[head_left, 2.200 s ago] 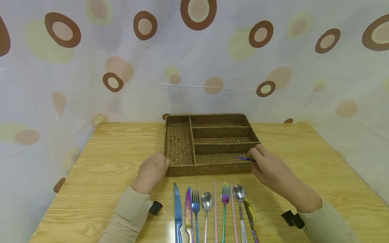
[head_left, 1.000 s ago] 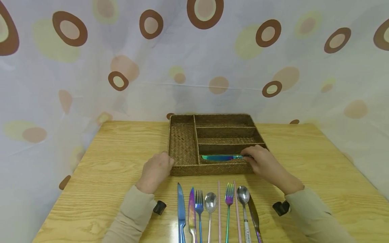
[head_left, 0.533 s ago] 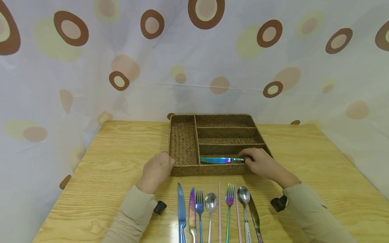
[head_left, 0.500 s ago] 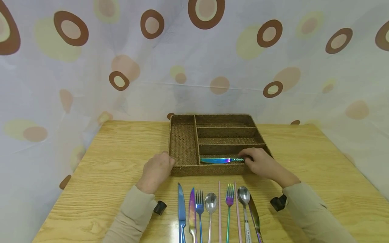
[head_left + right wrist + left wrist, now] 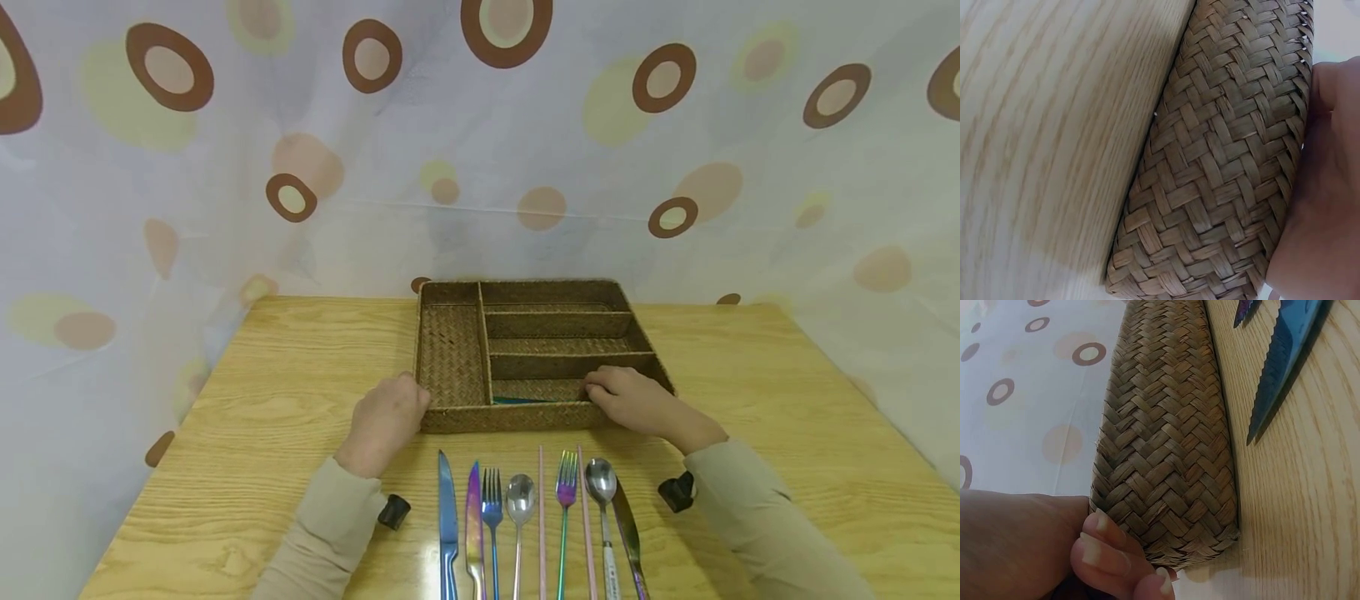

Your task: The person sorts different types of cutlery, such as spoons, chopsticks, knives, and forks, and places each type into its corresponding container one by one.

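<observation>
My left hand (image 5: pixel 384 423) grips the front left corner of a woven cutlery tray (image 5: pixel 517 419), its fingertips (image 5: pixel 1104 556) curled against the wall in the left wrist view. The right hand (image 5: pixel 637 402) reaches over the tray's front wall near the right end, fingers loosely bent over the front compartment. In that compartment lies a blue-green table knife (image 5: pixel 517 401); only a thin strip of its blade shows above the front wall, and its handle is hidden. In the right wrist view the right hand (image 5: pixel 1329 194) lies along the woven wall's top edge.
Before the tray lie a blue knife (image 5: pixel 447 508), a purple-gold knife (image 5: pixel 473 508), a blue fork (image 5: pixel 492 504), a silver spoon (image 5: pixel 520 500), pink chopsticks (image 5: pixel 542 517), a rainbow fork (image 5: pixel 566 492), a white-handled spoon (image 5: pixel 601 483) and a dark knife (image 5: pixel 628 529). A patterned sheet (image 5: pixel 480 150) hangs behind.
The right hand has brought the blue-green knife into the front compartment, turned it lengthwise and lowered it behind the front wall. The left hand has stayed at the tray's corner.
</observation>
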Motion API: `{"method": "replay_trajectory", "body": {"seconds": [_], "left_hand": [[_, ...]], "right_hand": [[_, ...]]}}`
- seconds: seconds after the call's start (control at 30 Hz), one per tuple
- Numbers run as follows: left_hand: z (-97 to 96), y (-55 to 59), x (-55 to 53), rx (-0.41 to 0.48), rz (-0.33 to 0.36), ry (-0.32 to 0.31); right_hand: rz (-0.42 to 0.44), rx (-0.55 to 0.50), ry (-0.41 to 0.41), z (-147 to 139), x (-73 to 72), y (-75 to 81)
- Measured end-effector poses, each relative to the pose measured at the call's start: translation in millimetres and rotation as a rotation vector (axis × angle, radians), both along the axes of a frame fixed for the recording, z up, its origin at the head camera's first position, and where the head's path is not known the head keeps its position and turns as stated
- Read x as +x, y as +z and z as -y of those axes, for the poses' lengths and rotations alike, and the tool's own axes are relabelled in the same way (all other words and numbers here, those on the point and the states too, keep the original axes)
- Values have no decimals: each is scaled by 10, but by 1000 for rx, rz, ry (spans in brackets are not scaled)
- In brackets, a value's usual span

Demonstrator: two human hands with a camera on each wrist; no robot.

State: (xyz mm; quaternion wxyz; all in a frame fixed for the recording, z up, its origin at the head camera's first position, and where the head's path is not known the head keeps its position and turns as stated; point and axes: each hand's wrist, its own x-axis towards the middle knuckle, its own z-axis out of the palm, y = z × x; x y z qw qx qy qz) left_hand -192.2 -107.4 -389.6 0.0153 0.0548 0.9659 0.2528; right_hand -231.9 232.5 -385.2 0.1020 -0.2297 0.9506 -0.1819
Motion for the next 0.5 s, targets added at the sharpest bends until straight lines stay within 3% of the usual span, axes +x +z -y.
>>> {"method": "replay_trajectory", "body": {"seconds": [0.27,0.5], "left_hand": [[6,-5,8,11,-1,-9],[-2,5,17,1,-15,-16]], "right_hand": [[-34,20,-35,10,23,-40],[-142,-28,-34,-3,59,-72]]}}
